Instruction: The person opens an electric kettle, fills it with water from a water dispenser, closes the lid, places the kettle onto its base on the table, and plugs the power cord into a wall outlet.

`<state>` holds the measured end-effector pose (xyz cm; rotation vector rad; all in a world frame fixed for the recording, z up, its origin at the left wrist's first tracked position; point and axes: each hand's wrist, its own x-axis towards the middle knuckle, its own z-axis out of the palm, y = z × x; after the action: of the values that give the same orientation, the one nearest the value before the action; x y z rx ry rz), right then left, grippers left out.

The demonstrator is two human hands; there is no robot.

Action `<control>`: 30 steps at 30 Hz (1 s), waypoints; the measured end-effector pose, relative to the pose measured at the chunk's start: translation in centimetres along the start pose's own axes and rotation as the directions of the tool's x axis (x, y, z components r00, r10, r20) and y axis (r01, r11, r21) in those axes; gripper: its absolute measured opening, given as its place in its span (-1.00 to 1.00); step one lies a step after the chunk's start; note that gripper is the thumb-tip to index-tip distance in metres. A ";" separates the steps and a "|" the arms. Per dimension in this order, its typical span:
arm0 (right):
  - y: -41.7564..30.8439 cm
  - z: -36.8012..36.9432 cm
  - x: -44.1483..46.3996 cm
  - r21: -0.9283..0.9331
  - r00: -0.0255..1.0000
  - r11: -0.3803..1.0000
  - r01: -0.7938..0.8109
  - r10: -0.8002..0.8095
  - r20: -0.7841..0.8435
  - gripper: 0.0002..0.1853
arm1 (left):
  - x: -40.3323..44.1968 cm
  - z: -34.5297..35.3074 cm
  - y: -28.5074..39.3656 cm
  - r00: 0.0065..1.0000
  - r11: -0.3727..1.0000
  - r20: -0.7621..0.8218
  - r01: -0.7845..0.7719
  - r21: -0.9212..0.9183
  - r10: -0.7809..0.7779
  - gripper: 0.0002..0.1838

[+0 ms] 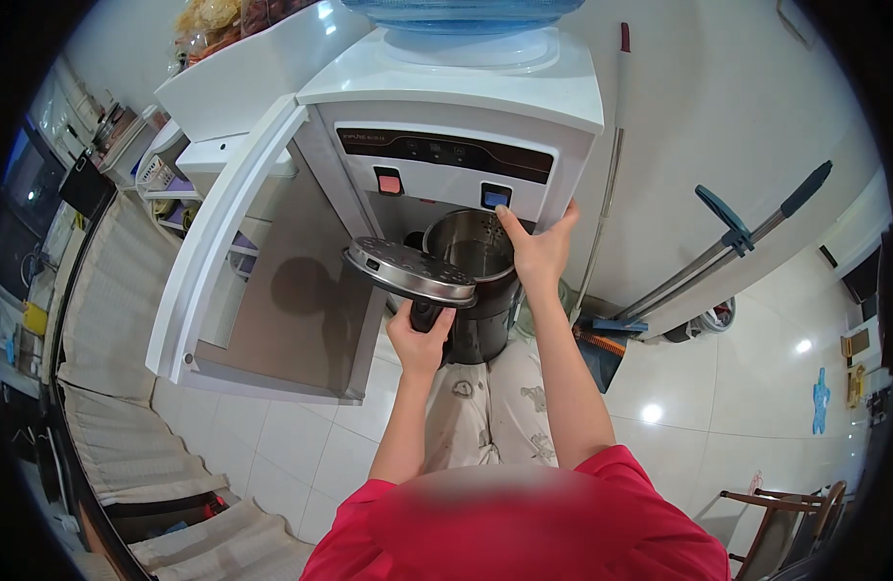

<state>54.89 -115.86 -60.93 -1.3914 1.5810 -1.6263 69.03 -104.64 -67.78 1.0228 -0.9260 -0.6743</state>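
My left hand is wrapped round the black handle of an electric kettle. The kettle's lid stands open, tilted toward me, and its steel inside shows below the taps of a white water dispenser. With its thumb, my right hand touches the blue switch on the dispenser's front; its other fingers are spread against the right side of the panel. A red switch sits to the left of the blue one. The spout above the kettle is hidden, and I cannot make out any water stream.
The dispenser's door hangs open on the left. A blue water bottle sits on top. To the right, a broom, a dustpan and long poles lean by the wall. A brown chair stands at the lower right.
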 end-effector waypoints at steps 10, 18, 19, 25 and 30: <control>-0.3 -0.2 0.0 0.025 1.000 1.000 -0.002 0.002 0.019 0.07 | -0.7 -0.4 -1.0 1.000 0.996 0.013 -0.004 0.087 0.003 -0.70; -0.1 -0.2 0.2 0.017 1.000 1.000 -0.013 0.013 0.026 0.05 | -1.1 -0.8 -1.6 0.999 0.987 0.018 -0.051 0.150 0.049 -0.70; 0.0 -0.2 0.2 0.006 1.000 1.000 -0.001 0.001 0.018 0.05 | -1.0 -0.7 -1.6 0.999 0.991 0.013 -0.041 0.130 0.040 -0.70; -0.4 -0.4 0.1 -0.013 0.999 0.999 -0.031 0.031 0.029 0.06 | -0.9 -0.5 -1.6 1.000 0.992 0.006 -0.026 0.126 0.025 -0.70; -0.3 -0.3 0.1 0.002 0.999 1.000 -0.026 0.026 0.025 0.06 | -1.0 -0.6 -1.7 1.000 0.993 0.006 -0.030 0.111 0.030 -0.70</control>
<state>54.68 -115.72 -60.55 -1.3791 1.5766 -1.5890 68.98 -104.19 -69.81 1.1044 -0.9894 -0.6052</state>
